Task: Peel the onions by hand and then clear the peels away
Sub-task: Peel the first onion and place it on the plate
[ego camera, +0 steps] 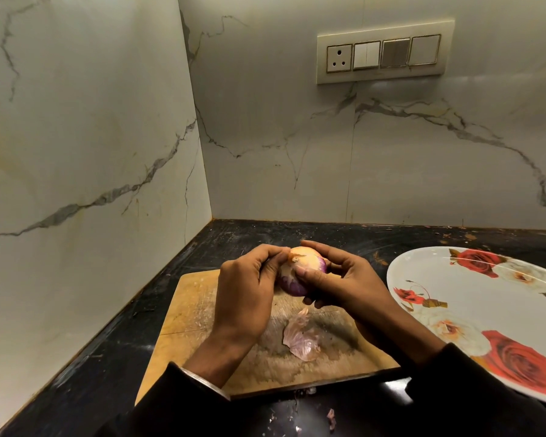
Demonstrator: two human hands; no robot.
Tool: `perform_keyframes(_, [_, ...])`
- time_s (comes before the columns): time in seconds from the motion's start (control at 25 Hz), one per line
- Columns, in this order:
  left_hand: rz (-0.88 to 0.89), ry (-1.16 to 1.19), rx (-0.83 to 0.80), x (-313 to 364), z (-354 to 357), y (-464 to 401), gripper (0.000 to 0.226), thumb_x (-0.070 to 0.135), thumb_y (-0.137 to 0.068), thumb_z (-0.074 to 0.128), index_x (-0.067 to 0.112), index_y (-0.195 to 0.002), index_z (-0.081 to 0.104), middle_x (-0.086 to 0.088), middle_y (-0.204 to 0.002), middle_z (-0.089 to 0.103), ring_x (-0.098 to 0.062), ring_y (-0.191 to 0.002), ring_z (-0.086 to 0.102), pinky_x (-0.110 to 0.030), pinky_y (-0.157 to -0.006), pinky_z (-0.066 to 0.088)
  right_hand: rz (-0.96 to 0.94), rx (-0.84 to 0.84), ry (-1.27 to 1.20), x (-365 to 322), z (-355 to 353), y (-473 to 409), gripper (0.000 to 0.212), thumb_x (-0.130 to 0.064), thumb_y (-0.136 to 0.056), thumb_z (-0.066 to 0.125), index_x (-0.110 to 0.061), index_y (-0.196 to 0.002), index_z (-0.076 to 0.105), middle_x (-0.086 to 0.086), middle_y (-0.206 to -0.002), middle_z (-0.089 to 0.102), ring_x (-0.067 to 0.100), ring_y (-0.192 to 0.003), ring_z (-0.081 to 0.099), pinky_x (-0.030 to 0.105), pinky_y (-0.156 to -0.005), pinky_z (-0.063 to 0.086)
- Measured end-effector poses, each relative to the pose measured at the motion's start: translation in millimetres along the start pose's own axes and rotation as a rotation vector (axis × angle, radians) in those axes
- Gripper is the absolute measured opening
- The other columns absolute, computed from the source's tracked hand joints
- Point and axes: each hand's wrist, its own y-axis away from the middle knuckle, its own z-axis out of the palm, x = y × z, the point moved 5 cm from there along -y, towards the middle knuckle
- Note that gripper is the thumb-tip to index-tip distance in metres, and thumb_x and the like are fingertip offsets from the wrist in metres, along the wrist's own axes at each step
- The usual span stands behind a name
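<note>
We cup the half-peeled purple onion (300,272) above the wooden chopping board (196,313), right hand (344,282) gripping it, left hand (246,291) pinching its papery skin.

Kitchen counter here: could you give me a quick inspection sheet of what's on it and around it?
Surface: dark counter, scuffed, with a worn wooden cutting board on it.
Job's things: one onion, partly peeled, held above the board; a loose peel lies on the board.
Clutter: small peel scraps on the counter at the board's near edge; a rose-patterned plate, bare, at right.
Hands: left hand and right hand both grip the onion.
Cables: nothing seen.
Surroundings: marble-look walls meeting in a corner; a switch panel with a socket.
</note>
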Motion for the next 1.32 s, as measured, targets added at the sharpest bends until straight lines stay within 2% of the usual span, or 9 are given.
perform_keyframes(0.24, [-0.085, 0.07, 0.044, -4.3, -4.0, -3.8, 0.01, 0.027, -0.097, 0.058, 0.034, -0.095, 0.065, 0.022, -0.083, 0.065, 0.005, -0.081, 0.066, -0.017, -0.062, 0.057, -0.014, -0.014, 0.053, -0.9, 0.0, 0.1, 0.066, -0.025, -0.075, 0.08, -0.032, -0.136, 0.056, 0.006, -0.114, 0.065, 0.015, -0.066, 0.064, 0.023, -0.06, 0.052])
perform_keyframes(0.4, [-0.167, 0.13, 0.038, -9.0, -2.4, -4.4, 0.01, 0.028, -0.099, 0.054, 0.029, -0.098, 0.064, 0.015, -0.09, 0.068, -0.002, -0.082, 0.069, -0.019, -0.065, 0.059, -0.012, 0.026, 0.054, -0.4, -3.4, -2.2, 0.06, -0.036, -0.07, 0.079, -0.029, -0.127, 0.061, 0.003, -0.11, 0.069, 0.008, -0.072, 0.064, 0.022, -0.059, 0.049])
perform_keyframes(0.56, [-0.35, 0.314, 0.044, -14.8, -2.5, -5.0, 0.015, 0.026, -0.103, 0.048, 0.03, -0.097, 0.061, 0.005, -0.097, 0.071, -0.009, -0.08, 0.073, -0.021, -0.061, 0.059, 0.042, -0.005, -0.076, 2.8, -4.9, -2.5, 0.047, -0.033, -0.075, 0.071, -0.027, -0.121, 0.063, -0.001, -0.108, 0.073, 0.018, -0.094, 0.072, 0.031, -0.074, 0.058])
perform_keyframes(0.68, [-0.434, 0.411, 0.045, -15.5, -2.5, -5.0, 0.016, 0.022, -0.104, 0.045, 0.026, -0.102, 0.06, 0.002, -0.1, 0.071, -0.009, -0.08, 0.074, -0.02, -0.059, 0.057, 0.111, -0.007, -0.214, 4.8, -4.2, -3.5, 0.032, -0.022, -0.087, 0.064, -0.023, -0.119, 0.065, 0.005, -0.109, 0.073, 0.024, -0.093, 0.073, 0.036, -0.07, 0.06])
perform_keyframes(0.8, [-0.374, 0.33, 0.07, -12.8, -6.1, -5.5, 0.019, 0.018, -0.104, 0.046, 0.032, -0.106, 0.058, 0.007, -0.098, 0.069, 0.0, -0.078, 0.071, -0.017, -0.062, 0.057, 0.134, 0.01, -0.258, 5.1, -4.1, -4.0, 0.026, -0.014, -0.095, 0.058, -0.021, -0.119, 0.066, 0.008, -0.11, 0.073, 0.027, -0.092, 0.074, 0.035, -0.066, 0.06])
perform_keyframes(0.92, [-0.301, 0.166, 0.097, -11.3, -9.4, -6.8, 0.021, 0.015, -0.104, 0.045, 0.031, -0.111, 0.058, 0.022, -0.09, 0.06, 0.02, -0.077, 0.06, -0.004, -0.061, 0.048, 0.123, 0.025, -0.26, 4.8, -5.0, -4.6, 0.025, -0.012, -0.097, 0.055, -0.022, -0.117, 0.067, 0.007, -0.109, 0.073, 0.026, -0.092, 0.073, 0.036, -0.068, 0.06])
perform_keyframes(1.0, [-0.298, 0.092, 0.109, -12.9, -10.1, -7.1, 0.02, 0.017, -0.104, 0.046, 0.031, -0.111, 0.059, 0.025, -0.093, 0.058, 0.013, -0.083, 0.06, -0.004, -0.062, 0.047, 0.123, 0.019, -0.281, 3.8, -4.1, -4.5, 0.025, -0.012, -0.099, 0.051, -0.023, -0.114, 0.068, 0.005, -0.108, 0.074, 0.026, -0.091, 0.073, 0.035, -0.069, 0.061])
perform_keyframes(1.16, [-0.317, 0.023, 0.151, -18.5, -13.2, -7.8, 0.019, 0.016, -0.104, 0.045, 0.031, -0.109, 0.057, 0.013, -0.106, 0.058, -0.004, -0.096, 0.058, -0.009, -0.068, 0.045, 0.131, 0.015, -0.383, 0.3, -3.2, -1.4, 0.031, -0.018, -0.104, 0.039, -0.019, -0.118, 0.067, 0.009, -0.116, 0.07, 0.025, -0.092, 0.07, 0.031, -0.064, 0.059])
perform_keyframes(1.32, [-0.242, -0.088, 0.044, -13.0, -5.3, -7.0, 0.017, 0.017, -0.101, 0.048, 0.028, -0.096, 0.06, 0.007, -0.096, 0.061, -0.004, -0.085, 0.057, -0.019, -0.07, 0.049, 0.155, 0.104, -0.446, -1.1, -8.9, -0.3, 0.031, -0.018, -0.105, 0.036, -0.021, -0.11, 0.066, 0.011, -0.116, 0.067, 0.025, -0.089, 0.068, 0.029, -0.062, 0.059])
